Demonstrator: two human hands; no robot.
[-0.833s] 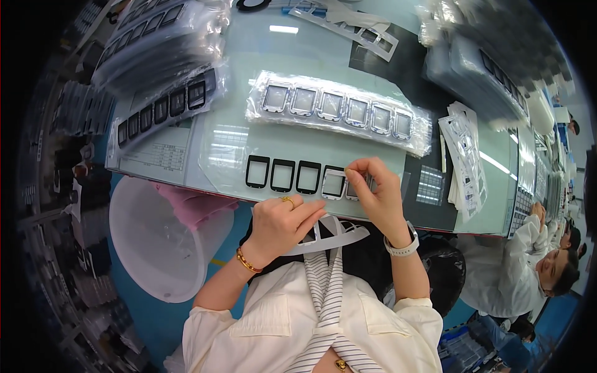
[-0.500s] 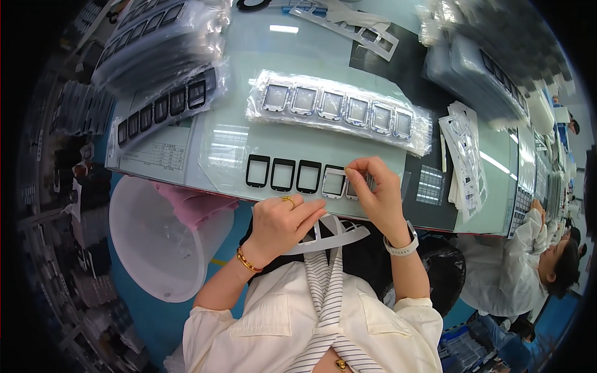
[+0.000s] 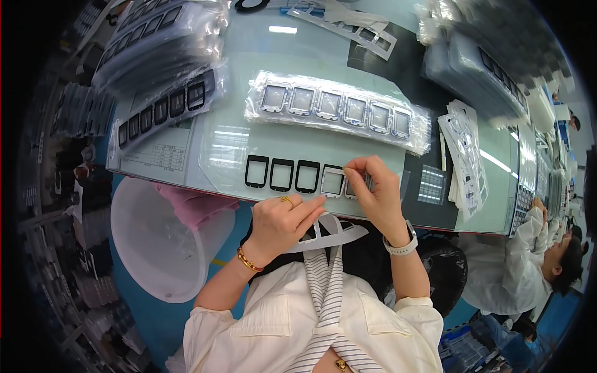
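Observation:
Along the table's near edge runs a row of small rectangular frames. Three plain black frames [image 3: 282,188] lie at its left. To their right is a frame with a pale silvery layer [image 3: 333,195], its black top edge showing; another pale-edged frame [image 3: 351,192] is partly covered by my right hand [image 3: 377,189]. That hand's thumb and index finger pinch together at the silvery frame's upper right corner; what is between them is too small to tell. Closed around a white cut-out strip [image 3: 339,239], my left hand [image 3: 280,225] has fingertips by the same frame's lower edge. The strip hangs below the table edge.
Beyond the row lies a clear plastic tray [image 3: 323,124] of silvery frames. Bagged tray stacks [image 3: 168,43] stand at left and trays [image 3: 457,74] at right. Used white strips [image 3: 463,155] lie at right. A white bin [image 3: 158,248] with pink material is below left. A co-worker [image 3: 516,273] sits at right.
The view has shifted very slightly. Both hands keep almost the same place and pose, with the fingertips still at the silvery frame.

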